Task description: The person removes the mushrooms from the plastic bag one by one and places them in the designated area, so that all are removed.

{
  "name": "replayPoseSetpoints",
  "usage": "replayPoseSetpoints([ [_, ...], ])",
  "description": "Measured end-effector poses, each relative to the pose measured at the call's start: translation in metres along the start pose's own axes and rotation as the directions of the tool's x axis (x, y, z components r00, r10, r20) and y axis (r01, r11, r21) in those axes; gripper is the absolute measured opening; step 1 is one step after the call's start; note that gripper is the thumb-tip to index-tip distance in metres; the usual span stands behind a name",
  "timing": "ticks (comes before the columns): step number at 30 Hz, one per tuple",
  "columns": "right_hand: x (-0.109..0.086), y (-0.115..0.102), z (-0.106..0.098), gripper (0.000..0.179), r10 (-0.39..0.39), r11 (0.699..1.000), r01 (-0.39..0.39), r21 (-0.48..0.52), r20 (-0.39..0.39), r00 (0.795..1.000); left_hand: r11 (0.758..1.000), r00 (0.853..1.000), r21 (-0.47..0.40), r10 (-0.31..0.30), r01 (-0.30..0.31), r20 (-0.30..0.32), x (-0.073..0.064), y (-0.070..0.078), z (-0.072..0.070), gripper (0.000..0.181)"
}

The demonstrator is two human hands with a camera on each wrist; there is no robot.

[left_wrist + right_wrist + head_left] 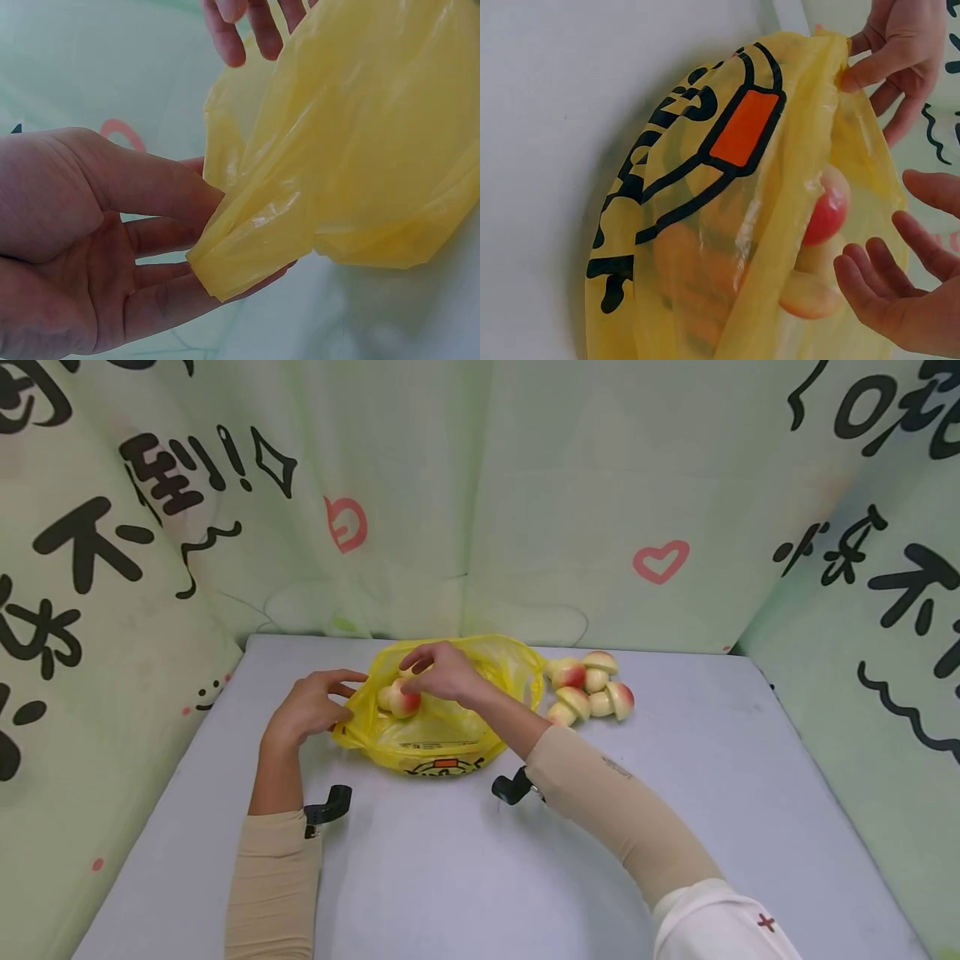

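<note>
Yellow bag (pixel 450 731), left hand (pixel 313 702) pinching it; mushroom-shaped pieces (pixel 403 700) inside

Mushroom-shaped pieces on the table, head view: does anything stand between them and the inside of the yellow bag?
Yes: the yellow bag has a raised side wall between its inside and the mushroom-shaped pieces. Its mouth is open above, though the right hand is over it.

Soft, even light is spread over the table (pixel 720 827), where faint shadows are cast; the wrist views are dimmer, with glints thrown off the bag (pixel 352 142).
</note>
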State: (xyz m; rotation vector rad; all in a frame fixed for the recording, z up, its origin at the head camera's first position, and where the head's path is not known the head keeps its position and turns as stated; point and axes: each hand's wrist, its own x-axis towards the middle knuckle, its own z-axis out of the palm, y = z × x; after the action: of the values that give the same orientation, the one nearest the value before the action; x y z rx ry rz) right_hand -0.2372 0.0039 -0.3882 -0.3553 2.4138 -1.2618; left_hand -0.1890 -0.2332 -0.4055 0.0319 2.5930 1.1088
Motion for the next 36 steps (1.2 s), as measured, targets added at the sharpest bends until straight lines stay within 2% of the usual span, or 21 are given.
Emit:
replayPoseSetpoints([
  [7,0.011,-0.001,0.016,0.035,0.011,0.996,-0.014,-0.086,-0.029,1.000,1.000,1.000,-0.006,-0.006,0.006,0.000,0.001,-0.001,0.000,0.064],
  [15,0.015,-0.006,0.030,0.035,0.002,0.982,-0.018,-0.187,-0.085,0.996,1.000,1.000,-0.005,-0.008,0.008,-0.003,0.000,0.002,-0.001,0.063],
  [29,0.018,0.000,0.046,0.036,-0.009,0.967,-0.025,-0.254,-0.132,0.991,1.000,1.000,-0.009,-0.008,0.008,-0.010,0.000,0.002,0.000,0.064],
  [36,0.020,0.004,0.051,0.041,-0.043,0.956,-0.004,-0.293,-0.154,0.987,1.000,1.000,-0.006,-0.003,0.003,-0.012,0.001,0.001,0.000,0.064],
])
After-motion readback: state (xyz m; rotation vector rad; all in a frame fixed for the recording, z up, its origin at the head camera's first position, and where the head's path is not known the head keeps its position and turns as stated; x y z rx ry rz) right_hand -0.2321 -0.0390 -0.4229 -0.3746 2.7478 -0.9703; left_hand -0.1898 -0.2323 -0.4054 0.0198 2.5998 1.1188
